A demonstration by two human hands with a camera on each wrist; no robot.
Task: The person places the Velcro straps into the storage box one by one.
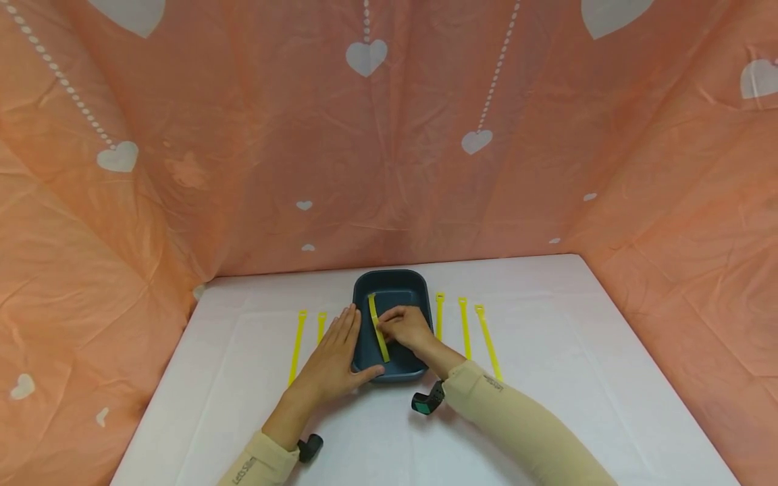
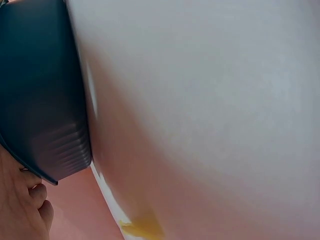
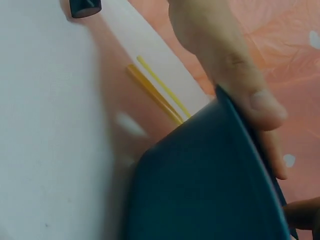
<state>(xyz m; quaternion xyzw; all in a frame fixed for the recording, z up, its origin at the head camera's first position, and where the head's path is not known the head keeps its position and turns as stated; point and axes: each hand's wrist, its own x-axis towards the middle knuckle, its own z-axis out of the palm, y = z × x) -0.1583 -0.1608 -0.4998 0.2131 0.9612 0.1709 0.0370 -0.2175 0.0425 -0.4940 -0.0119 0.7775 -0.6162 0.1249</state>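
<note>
A peach curtain (image 1: 413, 182) printed with pale hearts rises behind a white-covered table (image 1: 547, 324), and on the table, near its far edge, sits a dark blue rectangular tray (image 1: 401, 287) with its long sides pointing away from the person. The left hand (image 1: 331, 358) lies along the tray's left side with fingers straight and released, thumb spread over the near rim; that broad contact should brace so light a tray well, provided the pressure is gentle and does not tip or push it sideways. The right hand (image 1: 408, 327) reaches in over the right side, its fingertips appearing to grasp the middle of a yellow cable tie (image 1: 381, 343). That tie is inside the tray, nearer the left wall and slightly slanted, its head toward the far end; whether it rests on the floor or is held just above cannot be told. A light pinch at mid-length seems right, since it balances the strip; lining it up with the tray's long sides would spare its ends from catching the walls. Two ties (image 1: 298, 344) lie left of the tray and three more ties (image 1: 464, 327) right of it, so the right forearm is best carried high enough not to drag them.
</note>
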